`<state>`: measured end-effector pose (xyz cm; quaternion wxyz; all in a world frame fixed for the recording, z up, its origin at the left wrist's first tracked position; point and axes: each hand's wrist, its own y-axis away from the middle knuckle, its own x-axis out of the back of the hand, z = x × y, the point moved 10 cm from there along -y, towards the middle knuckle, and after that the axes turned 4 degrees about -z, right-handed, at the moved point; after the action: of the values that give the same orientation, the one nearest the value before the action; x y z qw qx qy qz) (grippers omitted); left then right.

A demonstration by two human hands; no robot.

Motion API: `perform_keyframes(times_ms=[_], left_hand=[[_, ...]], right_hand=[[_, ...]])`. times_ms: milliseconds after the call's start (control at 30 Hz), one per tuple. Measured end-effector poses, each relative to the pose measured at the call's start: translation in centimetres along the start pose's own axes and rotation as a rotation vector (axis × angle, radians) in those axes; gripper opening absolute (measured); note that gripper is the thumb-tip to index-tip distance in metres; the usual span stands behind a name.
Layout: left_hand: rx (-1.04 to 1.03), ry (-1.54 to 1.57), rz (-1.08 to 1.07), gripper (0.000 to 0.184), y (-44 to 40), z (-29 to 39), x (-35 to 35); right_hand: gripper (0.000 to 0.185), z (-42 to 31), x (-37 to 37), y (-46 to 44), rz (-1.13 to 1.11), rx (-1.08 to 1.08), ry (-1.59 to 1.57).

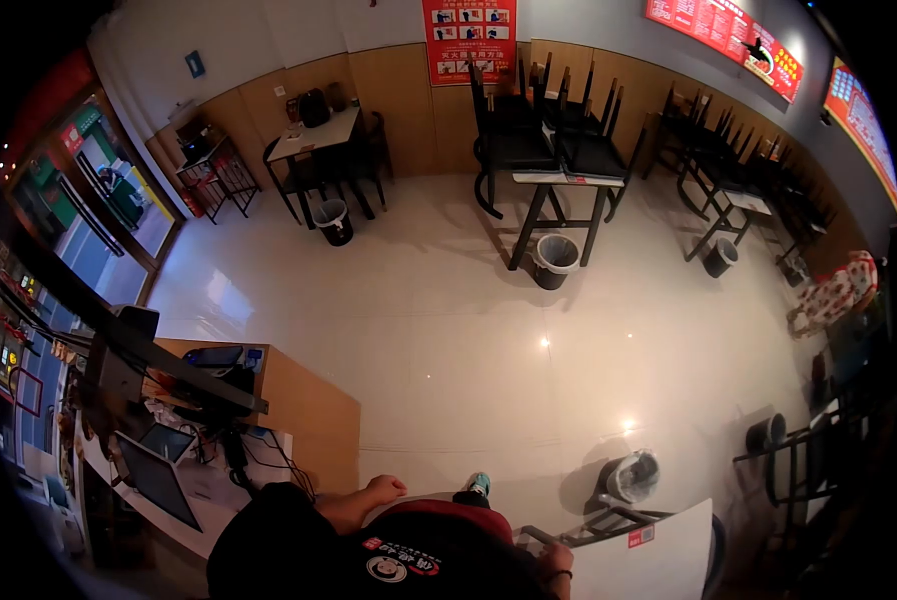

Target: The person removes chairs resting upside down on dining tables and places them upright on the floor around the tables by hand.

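Note:
My left hand [387, 488] is in front of my body at the bottom centre, fingers curled in, with nothing visible in them. It is to the right of the counter [314, 395], apart from it. My right hand [557, 558], with a dark band at the wrist, hangs low beside the left edge of a white table [639, 565]. A dark chair frame [539, 534] is close to that hand; whether they touch I cannot tell. The right fingers are too small and dim to make out.
A lined bin [633, 477] stands beyond the white table. Another bin [556, 262] is by a table with chairs [514, 150] stacked on it. Screens and cables [159, 480] crowd the counter at left. Glass doors [99, 190] are at far left.

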<state>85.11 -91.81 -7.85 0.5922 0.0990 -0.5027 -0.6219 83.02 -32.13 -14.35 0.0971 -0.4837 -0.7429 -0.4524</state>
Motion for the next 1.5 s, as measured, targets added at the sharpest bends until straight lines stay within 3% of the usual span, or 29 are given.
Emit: perform_keyframes(times_ms=[67,100,167,300,367,433,500,533,567,600,667,700,733,767,800,833,900,933,1100,1233,1267,1333,1400,1467,1500], left_hand=[[-0.063,0.151,-0.019,0.023,-2.2,4.9,2.3],[-0.049,0.166,-0.014,0.023,-2.7,6.9,3.6],[-0.098,0.496,0.121,0.023,-4.1,11.3,8.2],[-0.168,0.592,0.222,0.022,-6.3,14.9,13.3],[-0.098,0.655,0.235,0.021,-7.9,12.9,14.1],[0.103,0.641,0.235,0.021,-8.5,10.0,14.6],[0.263,0.650,0.177,0.023,-12.9,2.0,12.1],[0.441,0.688,0.063,0.026,-13.7,-1.3,11.2],[0.093,0.190,-0.026,0.028,-16.2,-2.0,11.7],[0.162,0.187,0.467,0.021,-15.3,-0.5,16.3],[0.418,0.600,0.543,0.023,-17.8,-3.7,18.0],[0.584,0.966,0.068,0.031,-20.7,-6.8,13.7],[0.613,0.839,0.013,0.029,-21.8,-4.1,17.0],[0.416,0.575,-0.107,0.029,-25.6,-1.4,20.3],[0.323,0.384,-0.081,0.030,-29.2,1.1,23.6],[0.371,0.483,0.021,0.031,-33.1,1.5,26.0],[0.285,0.868,0.147,0.022,-38.0,8.3,33.8],[0.256,0.907,0.241,0.023,-39.2,13.0,38.8],[0.049,0.767,0.283,0.027,-49.8,28.1,55.8],[0.070,0.727,0.298,0.029,-55.7,33.1,62.9],[0.172,0.731,0.301,0.030,-55.3,32.7,62.8],[0.300,0.700,0.186,0.031,-54.8,31.9,62.0],[0.298,0.655,0.063,0.030,-56.8,32.8,63.1],[0.359,0.720,0.117,0.028,-57.8,32.7,64.7],[0.373,0.807,0.144,0.026,-58.7,31.9,65.1]], right_hand=[[0.018,-3.2,3.2,-5.9,0.053,-0.219,-0.614],[0.015,-5.3,3.7,-9.1,0.025,-0.446,-1.090],[0.017,-12.9,8.0,-15.6,-0.007,-0.295,-0.990],[0.022,-28.6,14.1,-26.5,-0.046,-0.146,-0.745],[0.023,-35.2,15.4,-30.8,-0.078,-0.080,-0.666],[0.024,-40.4,15.9,-35.0,-0.093,-0.059,-0.639],[0.025,-44.2,15.4,-38.3,-0.080,-0.053,-0.650],[0.024,-45.6,14.9,-39.3,-0.093,-0.049,-0.641],[0.024,-47.5,14.8,-40.7,-0.104,-0.038,-0.633],[0.026,-46.2,13.2,-42.7,-0.141,-0.098,-0.649],[0.029,-46.7,11.2,-45.4,-0.241,-0.212,-0.671],[0.029,-47.3,10.5,-44.7,-0.301,-0.291,-0.677],[0.029,-48.4,10.5,-45.3,-0.350,-0.293,-0.639],[0.029,-50.2,9.9,-46.6,-0.403,-0.285,-0.615],[0.029,-52.3,11.0,-47.7,-0.328,-0.267,-0.450],[0.028,-52.4,11.0,-50.2,-0.373,-0.239,-0.540],[0.027,-56.6,13.4,-53.1,-0.219,-0.263,-0.605],[0.026,-58.4,13.9,-55.3,-0.219,-0.262,-0.655],[0.026,-72.3,17.9,-68.3,-0.143,-0.097,-0.619],[0.029,-84.6,21.5,-80.3,-0.128,0.118,-0.585],[0.030,-86.7,21.9,-83.3,-0.111,0.165,-0.548],[0.029,-93.9,25.9,-87.5,0.091,0.415,-0.361],[0.048,-103.3,31.2,-88.1,0.191,0.473,-0.355],[0.070,-109.8,34.7,-90.4,0.369,0.657,-0.324],[0.070,-112.6,35.9,-91.1,0.377,0.639,-0.312]])
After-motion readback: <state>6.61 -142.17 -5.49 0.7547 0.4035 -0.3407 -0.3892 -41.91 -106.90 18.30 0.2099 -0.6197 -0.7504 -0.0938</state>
